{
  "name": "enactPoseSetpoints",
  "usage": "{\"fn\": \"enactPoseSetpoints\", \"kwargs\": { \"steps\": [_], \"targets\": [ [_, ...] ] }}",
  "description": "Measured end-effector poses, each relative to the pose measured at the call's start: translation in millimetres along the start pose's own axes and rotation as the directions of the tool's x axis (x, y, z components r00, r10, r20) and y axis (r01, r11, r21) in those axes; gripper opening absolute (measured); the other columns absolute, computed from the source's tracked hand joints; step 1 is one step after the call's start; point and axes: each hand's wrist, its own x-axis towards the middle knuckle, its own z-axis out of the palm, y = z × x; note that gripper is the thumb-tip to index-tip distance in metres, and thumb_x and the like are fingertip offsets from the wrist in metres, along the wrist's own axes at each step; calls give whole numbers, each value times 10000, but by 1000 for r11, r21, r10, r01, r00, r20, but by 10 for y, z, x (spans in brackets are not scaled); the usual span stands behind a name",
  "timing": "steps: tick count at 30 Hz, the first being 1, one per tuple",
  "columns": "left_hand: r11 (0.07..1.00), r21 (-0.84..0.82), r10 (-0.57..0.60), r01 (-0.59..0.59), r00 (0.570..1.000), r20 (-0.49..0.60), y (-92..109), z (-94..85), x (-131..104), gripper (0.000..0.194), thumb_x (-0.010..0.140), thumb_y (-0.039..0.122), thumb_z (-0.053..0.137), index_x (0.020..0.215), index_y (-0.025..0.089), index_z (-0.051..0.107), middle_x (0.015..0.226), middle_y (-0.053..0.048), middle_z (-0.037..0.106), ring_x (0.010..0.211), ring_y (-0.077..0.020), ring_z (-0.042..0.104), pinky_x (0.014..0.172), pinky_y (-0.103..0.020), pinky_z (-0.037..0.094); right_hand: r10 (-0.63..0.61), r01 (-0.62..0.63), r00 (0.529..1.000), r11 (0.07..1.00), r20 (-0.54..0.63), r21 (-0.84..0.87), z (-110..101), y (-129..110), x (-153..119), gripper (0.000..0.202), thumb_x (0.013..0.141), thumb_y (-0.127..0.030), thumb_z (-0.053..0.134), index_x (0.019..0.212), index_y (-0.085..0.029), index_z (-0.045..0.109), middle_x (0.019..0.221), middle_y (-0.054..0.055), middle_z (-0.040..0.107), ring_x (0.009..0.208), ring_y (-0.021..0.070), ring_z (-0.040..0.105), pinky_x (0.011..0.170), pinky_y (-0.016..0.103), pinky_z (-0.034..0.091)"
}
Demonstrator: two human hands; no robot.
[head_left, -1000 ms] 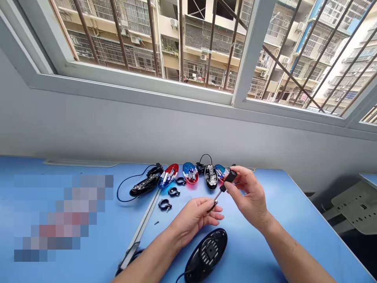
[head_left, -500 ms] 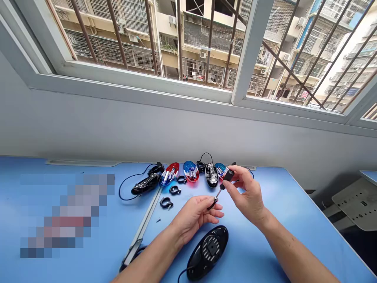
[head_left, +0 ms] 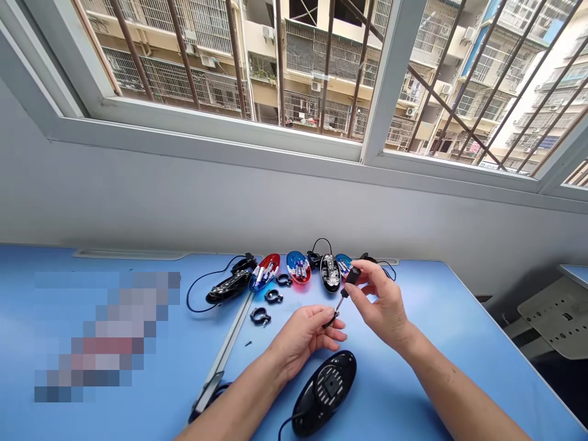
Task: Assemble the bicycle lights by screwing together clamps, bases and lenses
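My right hand (head_left: 379, 300) is closed on the black handle of a screwdriver (head_left: 351, 278), tilted with its shaft down to the left. The screwdriver's tip meets a small black clamp (head_left: 329, 321) pinched between the thumb and fingers of my left hand (head_left: 309, 337). Much of that clamp hides behind the fingers. Below my hands lies a black oval housing (head_left: 325, 393) with a slotted round part and a cable. Three more black ring clamps, among them a near one (head_left: 260, 316), lie to the left, with a small screw (head_left: 248, 343) close by.
Along the back stand a red and blue oval shell with batteries (head_left: 264, 272), a blue and red one (head_left: 299, 267), an opened black housing (head_left: 330, 273) and a black cabled unit (head_left: 231, 286). A metal strip (head_left: 229, 343) crosses the blue table (head_left: 413, 380). A pixelated patch covers the left.
My right hand and the screwdriver's handle have shifted slightly left and down, the fingers rolling a little on the handle. My left hand holds the clamp in nearly the same place.
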Motion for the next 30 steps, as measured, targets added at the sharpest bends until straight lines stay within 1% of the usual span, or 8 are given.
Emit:
{"fn": "enactPoseSetpoints", "kwargs": {
  "steps": [3, 10, 14, 18, 21, 24, 26, 30],
  "targets": [
    [1000, 7, -8, 8, 1000, -13, -14, -3, 0, 268, 713, 333, 767, 727, 103, 629, 746, -86, 692, 597, -143, 658, 501, -198, 533, 12, -12, 999, 1000, 47, 10, 8, 11, -6, 328, 842, -132, 531, 1153, -233, 510, 886, 24, 647, 704, 112, 619, 571, 200, 559],
    [1000, 14, -27, 28, 999, -21, -38, 0, 15, 258, 711, 326, 749, 720, 106, 614, 730, -84, 685, 586, -147, 662, 499, -205, 529, -3, 2, 998, 1000, 66, 11, 24, 44, -23, 320, 863, -152, 500, 1169, -246, 491, 935, 37, 641, 736, 125, 619, 583, 226, 557],
    [999, 26, -28, 28, 1000, -12, -62, -11, 28, 250, 696, 321, 741, 732, 110, 612, 733, -76, 681, 589, -143, 657, 502, -204, 524, -12, 14, 999, 999, 45, -32, 20, 57, -19, 281, 845, -191, 575, 1115, -257, 528, 915, 31, 614, 740, 140, 591, 563, 245, 538],
    [999, 47, -25, 25, 1000, -6, -70, -7, 30, 258, 672, 334, 733, 734, 122, 600, 718, -62, 673, 565, -133, 635, 465, -197, 485, -10, 11, 1000, 999, 29, -33, 20, 74, -13, 246, 857, -155, 560, 1081, -256, 546, 901, 29, 593, 736, 139, 586, 556, 245, 524],
    [992, 127, -9, 12, 1000, -21, -53, 20, 8, 269, 664, 364, 712, 727, 127, 601, 725, -51, 660, 558, -122, 603, 423, -182, 416, -18, 19, 1000, 1000, 25, -17, 26, 83, -12, 270, 864, -141, 542, 1108, -257, 542, 911, 30, 602, 728, 137, 593, 576, 253, 535],
    [953, 300, 63, -42, 996, -58, -15, 47, -32, 266, 680, 391, 670, 685, 132, 613, 666, -15, 599, 600, -126, 562, 428, -178, 365, -26, 27, 1000, 1000, 12, -14, 28, 82, -15, 273, 870, -152, 537, 1124, -252, 545, 918, 34, 605, 727, 137, 599, 590, 263, 544],
    [916, 393, 110, -81, 992, -53, 12, 50, -49, 256, 693, 390, 638, 647, 140, 606, 626, 8, 542, 603, -126, 527, 431, -181, 341, -27, 28, 1000, 1000, 6, -12, 30, 78, -20, 267, 872, -158, 537, 1122, -249, 548, 913, 33, 606, 721, 135, 599, 587, 263, 546],
    [908, 412, 92, -75, 995, -22, 39, 19, -31, 238, 687, 380, 603, 669, 142, 597, 698, -17, 581, 584, -127, 529, 435, -196, 332, -33, 33, 999, 999, 3, 1, 45, 70, -33, 262, 870, -153, 535, 1111, -255, 542, 907, 28, 608, 717, 132, 599, 580, 254, 547]
  ]
}}
